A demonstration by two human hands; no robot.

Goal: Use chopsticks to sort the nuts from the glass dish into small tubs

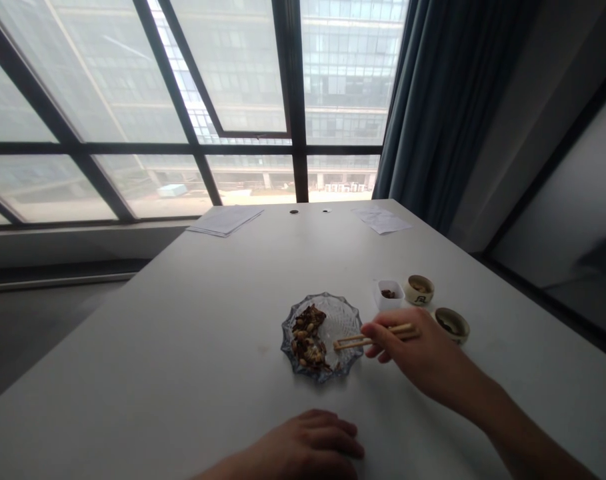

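My right hand (407, 343) is closed around a pair of wooden chopsticks (350, 342), whose tips point left over the right half of a scalloped clear glass plate (350, 313). Brown dried pieces mixed with pale nut-like bits (309, 337) are heaped on the plate's left side. Nothing can be made out between the chopstick tips. My left hand (315, 443) rests on the table in front of the plate, fingers extended and loosely curved, holding nothing. Beyond my right hand stand a small white square dish (390, 303) with dark bits in it and two round cups.
One cream cup (419, 299) bears a dark character and holds something brownish; the other cup (463, 333) is partly behind my right hand. Papers lie at the far left (227, 219) and far right (381, 219) of the white table (183, 347). Windows and a dark curtain (433, 120) stand beyond.
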